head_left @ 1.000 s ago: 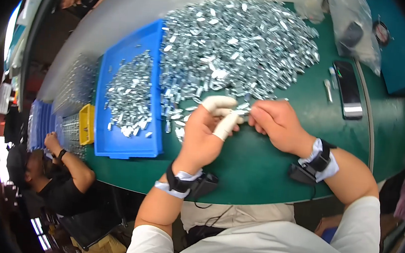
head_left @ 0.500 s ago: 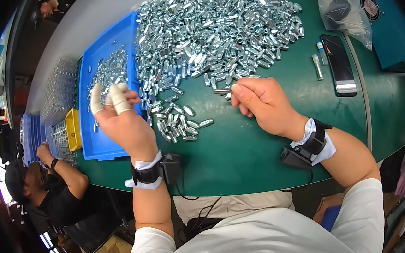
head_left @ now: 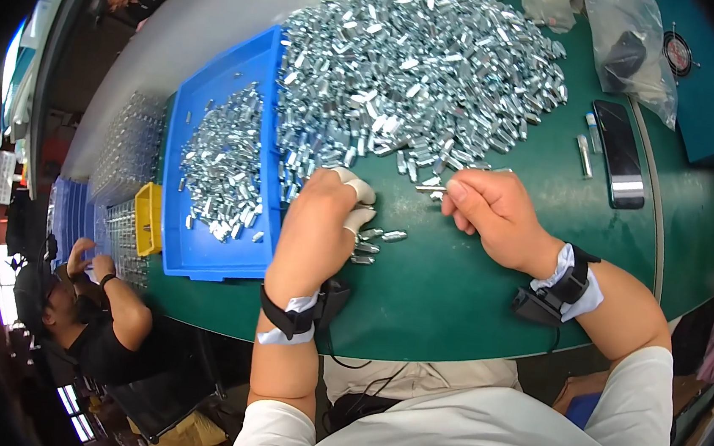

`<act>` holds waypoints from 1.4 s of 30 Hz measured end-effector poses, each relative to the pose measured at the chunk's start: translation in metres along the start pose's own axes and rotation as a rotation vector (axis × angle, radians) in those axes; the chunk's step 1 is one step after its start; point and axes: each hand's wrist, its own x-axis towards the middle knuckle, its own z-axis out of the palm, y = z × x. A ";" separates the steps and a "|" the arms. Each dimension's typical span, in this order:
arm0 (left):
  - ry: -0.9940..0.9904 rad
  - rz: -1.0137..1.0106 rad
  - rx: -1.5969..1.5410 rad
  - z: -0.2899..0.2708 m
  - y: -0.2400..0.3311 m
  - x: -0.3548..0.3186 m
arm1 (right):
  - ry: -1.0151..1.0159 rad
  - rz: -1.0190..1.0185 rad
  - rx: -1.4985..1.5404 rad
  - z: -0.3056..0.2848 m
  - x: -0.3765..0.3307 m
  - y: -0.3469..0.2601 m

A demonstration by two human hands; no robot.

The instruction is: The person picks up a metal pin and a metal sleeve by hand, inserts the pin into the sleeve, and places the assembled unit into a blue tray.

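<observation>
My right hand (head_left: 498,214) is closed, pinching a thin metal rod (head_left: 429,188) between thumb and forefinger; it points left over the green table. Over a small cluster of shiny long hex nuts (head_left: 393,235) is my left hand (head_left: 318,228), palm down and fingers curled. White cots cover its thumb and fingertips. The fingertips nearly meet, and what lies between them is too small to make out. Behind both hands spreads a large heap of the same hex nuts (head_left: 421,76). Left of my left hand, a blue tray (head_left: 188,255) holds many more small metal pieces (head_left: 225,160).
A black phone (head_left: 616,152) lies at the right beside two small tubes (head_left: 584,156). Plastic bags (head_left: 631,52) rest at the far right. A yellow bin (head_left: 148,218) and clear racks (head_left: 129,139) stand left of the tray. A co-worker (head_left: 102,320) sits at the left.
My left hand has moved from above the blue tray rightward to the small cluster of nuts, its fingers curling down. My right hand keeps its pinch on the rod. The view has shifted slightly.
</observation>
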 end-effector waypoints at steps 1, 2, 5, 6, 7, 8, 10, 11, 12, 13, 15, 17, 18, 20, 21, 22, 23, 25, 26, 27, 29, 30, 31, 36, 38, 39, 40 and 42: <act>0.014 -0.001 0.021 0.001 0.004 0.003 | 0.010 0.000 -0.006 -0.002 0.000 0.000; 0.070 -0.085 -0.164 0.004 0.012 0.006 | 0.012 -0.024 -0.004 -0.005 -0.002 0.000; 0.192 -0.246 -0.497 0.003 0.023 0.003 | 0.003 -0.001 -0.014 -0.003 -0.003 -0.002; 0.159 -0.222 -0.576 0.005 0.022 0.002 | -0.004 0.007 -0.020 -0.002 -0.004 -0.001; 0.132 -0.199 -0.659 0.006 0.024 0.001 | -0.013 0.016 -0.033 -0.004 -0.005 -0.002; 0.147 -0.195 -0.644 0.008 0.027 0.000 | -0.023 0.026 -0.048 -0.005 -0.005 -0.003; 0.164 -0.317 -0.976 0.015 0.033 -0.003 | -0.039 -0.002 -0.056 -0.004 -0.004 -0.005; 0.168 -0.378 -1.148 0.018 0.034 -0.003 | -0.050 -0.011 -0.064 -0.003 -0.004 -0.006; 0.178 -0.375 -1.144 0.021 0.034 -0.003 | -0.061 -0.018 -0.073 -0.003 -0.004 -0.006; 0.159 -0.387 -1.138 0.024 0.033 -0.004 | -0.067 -0.025 -0.074 -0.002 -0.004 -0.005; 0.119 -0.410 -1.131 0.027 0.033 -0.004 | -0.060 -0.019 -0.074 -0.003 -0.004 -0.004; 0.145 -0.406 -1.129 0.027 0.033 -0.004 | -0.059 -0.016 -0.078 -0.003 -0.003 -0.004; 0.164 -0.405 -1.127 0.029 0.034 -0.004 | -0.062 -0.022 -0.079 -0.002 -0.003 -0.004; 0.174 -0.405 -1.134 0.031 0.035 -0.003 | -0.061 -0.026 -0.082 -0.003 -0.006 -0.003; 0.205 -0.325 -1.008 0.031 0.033 -0.002 | -0.055 -0.015 -0.085 -0.003 -0.005 -0.001; 0.230 -0.245 -0.889 0.031 0.032 -0.003 | -0.061 -0.032 -0.087 -0.003 -0.005 -0.001; 0.252 -0.166 -0.772 0.031 0.031 -0.002 | -0.066 -0.047 -0.090 -0.002 -0.004 -0.002; 0.233 -0.203 -0.810 0.026 0.034 -0.001 | -0.056 -0.029 -0.094 -0.002 -0.003 -0.003; 0.229 -0.238 -0.826 0.023 0.036 0.000 | -0.064 -0.040 -0.068 -0.003 -0.002 -0.005; 0.209 -0.243 -0.850 0.022 0.035 0.001 | -0.073 -0.054 -0.044 -0.003 0.000 -0.004; 0.256 -0.251 -0.981 0.022 0.037 0.002 | -0.065 -0.025 -0.039 -0.002 0.000 -0.005; 0.244 -0.252 -0.996 0.024 0.037 0.002 | -0.066 -0.034 -0.030 -0.001 0.003 -0.003; 0.233 -0.251 -1.024 0.025 0.036 0.002 | -0.069 -0.046 -0.020 -0.001 0.004 -0.001; 0.249 -0.358 -1.083 0.031 0.046 0.005 | -0.073 -0.040 -0.046 -0.004 -0.002 0.003; 0.264 -0.413 -1.079 0.030 0.045 0.004 | -0.084 -0.038 -0.052 -0.005 -0.002 0.003; 0.230 -0.424 -1.024 0.030 0.041 0.002 | -0.090 -0.037 -0.055 -0.005 -0.002 0.004; 0.199 -0.436 -0.969 0.029 0.038 0.001 | -0.086 -0.037 -0.051 -0.005 -0.002 0.004; 0.164 -0.447 -0.911 0.027 0.038 0.000 | -0.087 -0.026 -0.038 -0.005 -0.002 0.003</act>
